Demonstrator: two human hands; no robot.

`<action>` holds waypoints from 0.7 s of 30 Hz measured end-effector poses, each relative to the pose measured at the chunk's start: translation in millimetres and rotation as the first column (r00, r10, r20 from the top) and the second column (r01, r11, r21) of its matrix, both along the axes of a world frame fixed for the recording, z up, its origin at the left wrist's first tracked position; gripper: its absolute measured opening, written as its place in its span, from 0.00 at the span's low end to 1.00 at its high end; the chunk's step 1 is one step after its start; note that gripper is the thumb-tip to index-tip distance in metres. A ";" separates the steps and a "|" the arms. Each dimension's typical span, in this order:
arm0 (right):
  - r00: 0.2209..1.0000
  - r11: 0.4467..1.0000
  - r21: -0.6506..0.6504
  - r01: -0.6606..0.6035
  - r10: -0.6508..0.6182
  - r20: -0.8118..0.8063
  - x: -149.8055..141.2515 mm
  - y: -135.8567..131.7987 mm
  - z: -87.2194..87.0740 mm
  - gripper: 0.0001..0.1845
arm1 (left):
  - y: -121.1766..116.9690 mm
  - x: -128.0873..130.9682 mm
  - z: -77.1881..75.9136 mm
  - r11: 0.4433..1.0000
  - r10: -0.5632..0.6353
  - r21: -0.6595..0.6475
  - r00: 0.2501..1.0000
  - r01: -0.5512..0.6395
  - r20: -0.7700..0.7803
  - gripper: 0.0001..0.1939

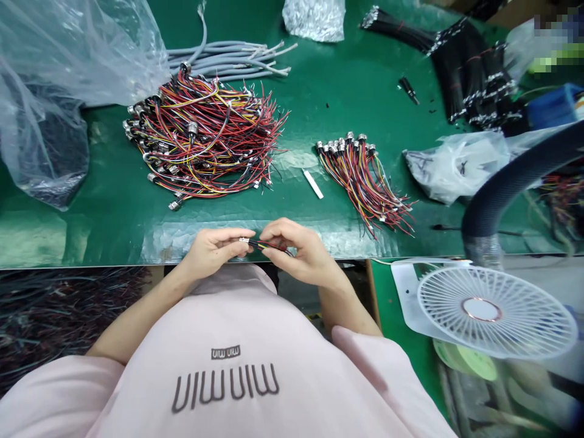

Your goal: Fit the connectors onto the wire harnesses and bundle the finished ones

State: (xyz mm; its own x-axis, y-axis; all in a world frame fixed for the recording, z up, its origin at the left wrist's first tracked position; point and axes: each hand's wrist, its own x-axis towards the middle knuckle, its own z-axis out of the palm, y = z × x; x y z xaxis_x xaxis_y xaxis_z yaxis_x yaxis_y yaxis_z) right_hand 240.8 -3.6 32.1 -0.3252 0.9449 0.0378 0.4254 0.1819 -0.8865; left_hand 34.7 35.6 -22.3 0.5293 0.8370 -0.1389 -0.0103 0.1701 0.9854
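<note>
Close to the table's front edge, my left hand [218, 248] pinches the metal connector end of a wire harness [258, 244]. Its red, black and yellow wires run into my right hand [298, 248], whose thumb and fingers are closed around them. Part of the wires is hidden behind the right fingers. Beyond my hands to the left lies a large heap of similar wire harnesses [214, 140] with metal connectors. To the right sits a smaller bunch of them [360, 176], connectors pointing away from me. Between the two piles rests a small white stick-like tool [312, 184].
Clear plastic bags [82, 55] stand at the left, beside grey cables [232, 59]. Bundles of black cables [469, 73] lie at the back right. A plastic bag [460, 164], a thick black hose [506, 194] and a white fan [497, 313] occupy the right side.
</note>
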 end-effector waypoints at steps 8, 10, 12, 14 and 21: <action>0.985 0.949 -0.296 0.104 -0.140 -0.102 -4.0 -3.3 -10.3 0.08 | 1.4 0.6 2.9 1.000 -0.017 0.015 1.000 0.017 -0.026 0.16; 0.983 0.956 -0.264 0.127 -0.156 -0.093 -8.6 -1.6 -10.7 0.07 | 1.5 0.5 3.5 1.000 -0.021 0.021 0.999 0.021 -0.034 0.17; 0.983 0.964 -0.226 0.141 -0.163 -0.083 -12.3 0.6 -9.5 0.06 | 1.9 0.1 3.5 1.000 -0.018 0.020 0.999 0.019 -0.038 0.17; 0.982 0.964 -0.223 0.141 -0.165 -0.090 -14.5 2.9 -8.0 0.06 | 2.6 -0.3 3.3 1.000 -0.009 0.015 0.999 0.009 -0.032 0.18; 0.978 0.950 -0.299 0.089 -0.141 -0.156 -14.1 6.9 -7.3 0.09 | 3.6 2.0 4.3 0.999 0.038 0.005 0.999 -0.038 0.005 0.17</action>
State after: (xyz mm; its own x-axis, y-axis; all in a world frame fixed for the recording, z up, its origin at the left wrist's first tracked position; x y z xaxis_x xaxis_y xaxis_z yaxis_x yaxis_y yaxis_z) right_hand 226.7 3.3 24.8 -0.2263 0.9540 -0.1967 0.2638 -0.1343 -0.9552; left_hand 36.7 39.2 -18.0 0.4976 0.8573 -0.1318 -0.0220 0.1644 0.9861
